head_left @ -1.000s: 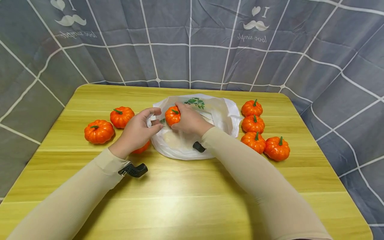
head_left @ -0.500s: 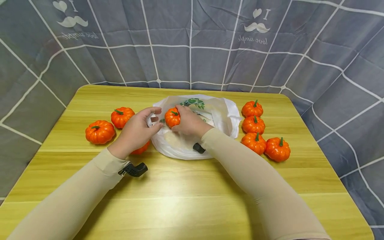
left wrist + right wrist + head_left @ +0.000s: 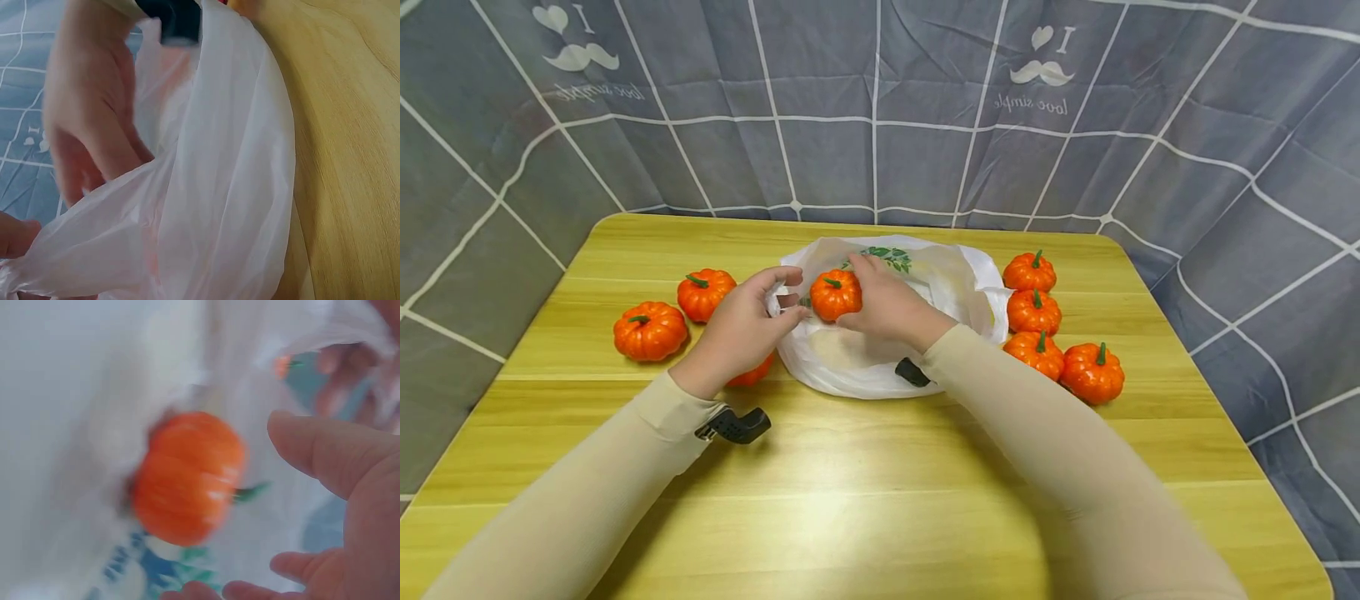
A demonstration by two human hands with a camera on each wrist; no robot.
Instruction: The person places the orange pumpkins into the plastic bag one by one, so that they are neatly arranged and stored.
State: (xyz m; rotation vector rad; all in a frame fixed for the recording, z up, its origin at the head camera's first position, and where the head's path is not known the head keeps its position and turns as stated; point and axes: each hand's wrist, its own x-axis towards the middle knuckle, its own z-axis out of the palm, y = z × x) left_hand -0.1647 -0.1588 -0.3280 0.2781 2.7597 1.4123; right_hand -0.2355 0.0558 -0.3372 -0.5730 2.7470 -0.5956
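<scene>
A white plastic bag with a green leaf print stands with its mouth spread in the middle of the table. My left hand grips its left edge; in the left wrist view the film is gathered by the left thumb. An orange toy pumpkin with a green stem is inside the bag. Over the bag's mouth, my right hand is beside that pumpkin. The right wrist view has the pumpkin, blurred, apart from the spread right thumb and fingers.
Two pumpkins lie left of my left hand, and another pumpkin is partly hidden under it. Several pumpkins stand right of the bag, one behind my right sleeve. A grey checked cloth hangs behind the table.
My right hand has let go of the pumpkin in the bag and drawn slightly to the right, showing more of it. My left hand has stayed at the bag's edge.
</scene>
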